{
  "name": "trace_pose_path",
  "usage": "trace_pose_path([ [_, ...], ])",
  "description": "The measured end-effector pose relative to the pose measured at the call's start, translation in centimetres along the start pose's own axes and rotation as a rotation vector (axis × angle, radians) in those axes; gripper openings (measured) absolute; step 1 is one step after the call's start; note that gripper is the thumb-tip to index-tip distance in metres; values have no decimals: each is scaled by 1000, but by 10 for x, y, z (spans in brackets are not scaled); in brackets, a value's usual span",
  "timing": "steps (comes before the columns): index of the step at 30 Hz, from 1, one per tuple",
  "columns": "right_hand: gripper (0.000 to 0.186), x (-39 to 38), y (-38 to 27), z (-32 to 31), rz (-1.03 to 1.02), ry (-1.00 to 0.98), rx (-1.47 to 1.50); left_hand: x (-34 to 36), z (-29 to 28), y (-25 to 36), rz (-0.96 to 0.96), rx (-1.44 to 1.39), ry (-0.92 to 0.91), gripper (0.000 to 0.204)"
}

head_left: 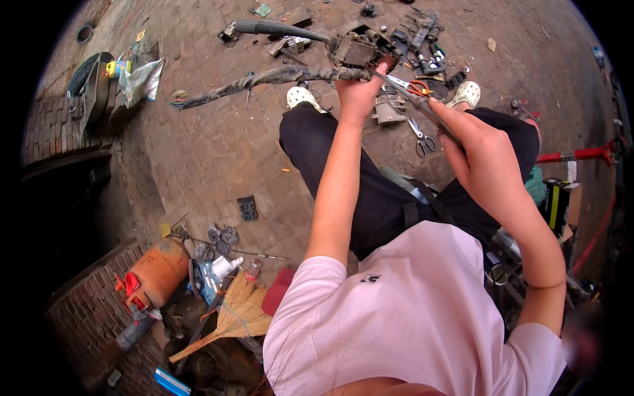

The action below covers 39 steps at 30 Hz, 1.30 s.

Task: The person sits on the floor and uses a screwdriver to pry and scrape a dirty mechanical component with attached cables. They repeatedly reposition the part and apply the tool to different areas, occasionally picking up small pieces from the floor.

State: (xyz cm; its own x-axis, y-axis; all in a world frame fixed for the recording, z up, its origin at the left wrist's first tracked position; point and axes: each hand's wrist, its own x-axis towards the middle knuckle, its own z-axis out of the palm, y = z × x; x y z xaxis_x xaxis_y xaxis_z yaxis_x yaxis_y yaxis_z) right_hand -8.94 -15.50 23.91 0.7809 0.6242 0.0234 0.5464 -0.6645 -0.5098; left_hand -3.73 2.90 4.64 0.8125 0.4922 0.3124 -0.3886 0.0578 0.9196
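Metal, dirty and worn, is what both hands work on: the left hand (358,89) is closed around the end of a long curved handlebar (264,80) that reaches out to the left above the brick ground (198,152). At that end sits a dark mechanical part (356,49) with a black tube (271,28) coming out of it. The right hand (479,155) has its fingers wrapped around a long thin tool (413,98) (a rod or screwdriver, I cannot tell which) – its tip points to the place where the left hand grips. Both hands are raised over the knees in black trousers (356,191). On the ground just behind lie orange-handled scissors (413,87) and a second pair, grey (422,138). Lower left, well apart – an orange gas cylinder (158,270) and a straw broom (234,317).
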Motion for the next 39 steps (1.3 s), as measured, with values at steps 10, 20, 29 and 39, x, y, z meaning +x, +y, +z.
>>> trace_pose_path([
  [10, 38, 6, 4, -15, 43, -70, 69, -5, 1, -4, -36, -15, -40, 35],
  [20, 37, 7, 19, -5, 218, -72, 372, -4, 4, -3, -2, -13, -107, 43],
  [29, 47, 17, 40, -1, -537, -50, -750, -2, -4, -12, -70, 98, -166, 35],
  [39, 34, 30, 41, -31, 752, -280, 1278, 0, 16, -9, 4, 45, 0, 27],
])
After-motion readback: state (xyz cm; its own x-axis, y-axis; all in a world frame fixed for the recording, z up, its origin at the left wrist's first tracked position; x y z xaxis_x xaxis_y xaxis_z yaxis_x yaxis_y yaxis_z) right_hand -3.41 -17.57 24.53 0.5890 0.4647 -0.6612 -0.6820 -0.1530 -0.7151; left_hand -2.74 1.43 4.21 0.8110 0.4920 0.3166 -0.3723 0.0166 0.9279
